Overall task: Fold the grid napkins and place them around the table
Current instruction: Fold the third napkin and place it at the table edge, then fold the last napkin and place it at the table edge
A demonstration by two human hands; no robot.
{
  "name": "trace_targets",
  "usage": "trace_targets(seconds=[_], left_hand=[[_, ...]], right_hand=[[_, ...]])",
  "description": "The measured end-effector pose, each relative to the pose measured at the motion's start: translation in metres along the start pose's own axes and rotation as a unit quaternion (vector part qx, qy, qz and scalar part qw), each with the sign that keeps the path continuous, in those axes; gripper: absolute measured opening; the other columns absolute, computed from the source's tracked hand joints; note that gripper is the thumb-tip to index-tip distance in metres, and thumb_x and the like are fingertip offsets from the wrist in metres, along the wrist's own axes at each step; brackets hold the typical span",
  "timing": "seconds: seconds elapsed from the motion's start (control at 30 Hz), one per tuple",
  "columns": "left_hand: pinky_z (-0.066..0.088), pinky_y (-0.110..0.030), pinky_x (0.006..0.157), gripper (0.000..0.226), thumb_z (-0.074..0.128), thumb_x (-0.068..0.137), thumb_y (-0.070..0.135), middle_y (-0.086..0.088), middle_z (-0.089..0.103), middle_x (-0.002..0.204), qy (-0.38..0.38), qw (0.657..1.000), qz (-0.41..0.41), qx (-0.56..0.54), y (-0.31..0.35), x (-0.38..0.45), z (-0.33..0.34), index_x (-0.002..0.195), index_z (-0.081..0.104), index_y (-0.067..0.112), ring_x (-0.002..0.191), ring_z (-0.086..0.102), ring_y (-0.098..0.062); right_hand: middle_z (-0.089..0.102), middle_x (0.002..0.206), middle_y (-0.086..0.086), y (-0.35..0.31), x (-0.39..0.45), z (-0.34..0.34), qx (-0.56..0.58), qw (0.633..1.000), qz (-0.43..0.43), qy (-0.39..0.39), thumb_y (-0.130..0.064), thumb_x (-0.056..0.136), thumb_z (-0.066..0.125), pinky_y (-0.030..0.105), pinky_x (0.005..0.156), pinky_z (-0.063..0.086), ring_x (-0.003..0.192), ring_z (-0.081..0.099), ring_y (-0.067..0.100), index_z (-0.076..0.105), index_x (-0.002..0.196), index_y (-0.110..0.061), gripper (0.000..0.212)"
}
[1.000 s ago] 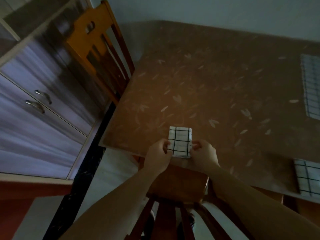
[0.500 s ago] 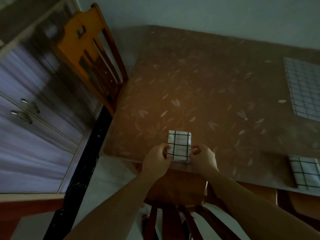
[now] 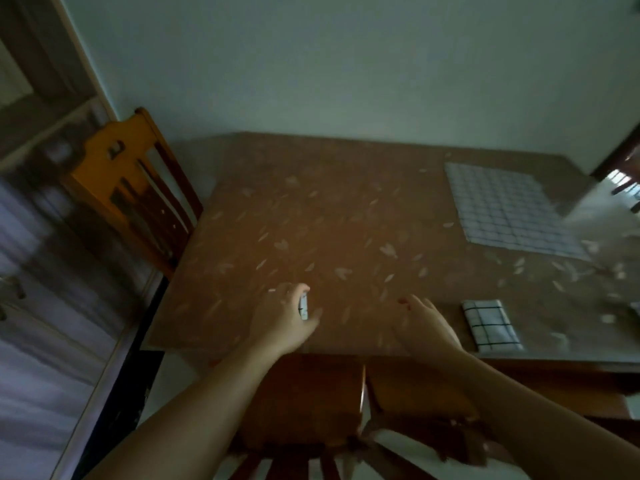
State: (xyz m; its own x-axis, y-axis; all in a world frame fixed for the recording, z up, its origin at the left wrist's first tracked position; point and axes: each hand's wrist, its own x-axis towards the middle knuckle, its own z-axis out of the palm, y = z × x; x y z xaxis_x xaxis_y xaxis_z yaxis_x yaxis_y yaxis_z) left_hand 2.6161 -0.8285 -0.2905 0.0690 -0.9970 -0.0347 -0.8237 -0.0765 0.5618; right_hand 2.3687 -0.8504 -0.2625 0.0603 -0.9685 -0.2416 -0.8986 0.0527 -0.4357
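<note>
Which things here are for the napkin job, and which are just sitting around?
For the job:
- small folded napkin under the left hand
- folded napkin at the table's near edge
- unfolded napkin lying flat
- table
- right hand, holding nothing

Just there:
- chair at the table's left
- near chair
- cabinet

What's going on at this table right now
A person is setting folded grid napkins around a brown leaf-patterned table. The left hand covers a small folded napkin near the table's front edge; only a sliver of it shows. The right hand hovers open over the bare tabletop, holding nothing. Another folded napkin lies further right, and an unfolded grid cloth lies flat at the far right.
</note>
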Motion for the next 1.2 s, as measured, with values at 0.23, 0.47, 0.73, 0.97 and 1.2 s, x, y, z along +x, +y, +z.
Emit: trace_targets(seconds=[0.23, 0.47, 0.73, 0.97, 1.2], left_hand=[[0.045, -0.037, 0.095, 0.054, 0.060, 0.085, 0.056, 0.004, 0.048, 0.138, -0.034, 0.990, 0.053, 0.127, 0.179, -0.041, 0.015, 0.133, 0.048, 0.033, 0.124, 0.048, -0.021], [0.038, -0.043, 0.105, 0.057, 0.056, 0.085, 0.057, 0.003, 0.045, 0.141, -0.063, 0.976, 0.103, 0.183, 0.331, -0.048, 0.054, 0.135, 0.046, 0.034, 0.130, 0.042, -0.024], [0.044, -0.037, 0.095, 0.058, 0.058, 0.084, 0.053, 0.003, 0.047, 0.138, -0.058, 0.975, 0.121, 0.179, 0.411, 0.027, 0.109, 0.137, 0.046, 0.032, 0.127, 0.045, -0.020], [0.046, -0.035, 0.086, 0.053, 0.060, 0.084, 0.048, 0.000, 0.049, 0.133, -0.082, 0.980, 0.080, 0.164, 0.438, 0.109, 0.171, 0.133, 0.049, 0.030, 0.115, 0.052, -0.022], [0.046, -0.036, 0.087, 0.050, 0.060, 0.085, 0.045, 0.002, 0.049, 0.135, -0.081, 0.982, 0.052, 0.163, 0.450, 0.190, 0.225, 0.131, 0.049, 0.031, 0.119, 0.050, -0.022]], right_hand=[[0.049, 0.132, 0.004, 0.152, -0.096, -0.142, -0.066, 0.994, 0.018, 0.084, -0.037, 0.088, 0.058, 0.042, 0.097, 0.046, 0.120, 0.051, 0.026, 0.041, 0.136, -0.028, 0.052], [0.046, 0.137, -0.005, 0.292, -0.143, -0.241, -0.086, 0.987, 0.057, 0.126, -0.072, 0.067, 0.036, 0.043, 0.098, 0.044, 0.125, 0.044, 0.023, 0.046, 0.131, -0.038, 0.073], [0.045, 0.141, 0.000, 0.355, -0.087, -0.290, -0.067, 0.984, 0.063, 0.154, -0.064, 0.081, 0.056, 0.045, 0.102, 0.041, 0.128, 0.045, 0.026, 0.041, 0.136, -0.035, 0.064], [0.044, 0.142, 0.001, 0.414, -0.005, -0.316, -0.075, 0.988, 0.073, 0.113, -0.068, 0.080, 0.054, 0.045, 0.102, 0.042, 0.129, 0.043, 0.027, 0.041, 0.137, -0.034, 0.067], [0.047, 0.139, 0.001, 0.455, 0.134, -0.309, -0.093, 0.993, 0.061, 0.032, -0.064, 0.074, 0.047, 0.050, 0.100, 0.041, 0.127, 0.044, 0.030, 0.042, 0.133, -0.038, 0.065]])
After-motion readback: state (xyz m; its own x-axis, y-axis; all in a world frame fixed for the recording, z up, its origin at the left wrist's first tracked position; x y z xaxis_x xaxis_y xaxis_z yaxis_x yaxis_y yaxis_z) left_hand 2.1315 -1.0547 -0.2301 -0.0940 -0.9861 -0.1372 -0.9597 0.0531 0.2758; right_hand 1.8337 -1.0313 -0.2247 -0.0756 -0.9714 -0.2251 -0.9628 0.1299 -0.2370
